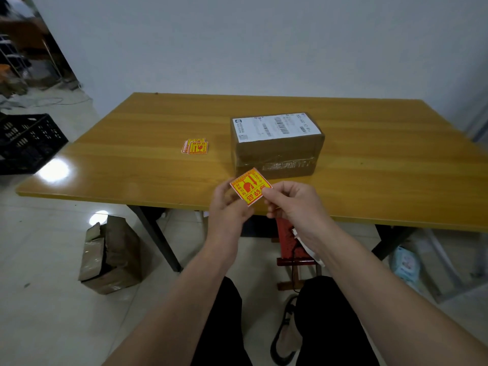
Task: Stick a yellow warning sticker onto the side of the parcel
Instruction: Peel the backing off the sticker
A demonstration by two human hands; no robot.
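A brown taped parcel [277,146] with a white shipping label on top stands on the wooden table [132,154]. Just in front of its near side, over the table's front edge, a yellow and red warning sticker [250,186] is held tilted like a diamond. My left hand [228,207] pinches its lower left edge and my right hand [293,204] pinches its right corner. A small pile of the same yellow stickers [195,147] lies on the table to the left of the parcel.
A black plastic crate [26,141] stands on the floor at the left. A torn cardboard box [111,254] sits on the floor near the table leg. A red stool [293,249] is under the table. My legs are at the bottom.
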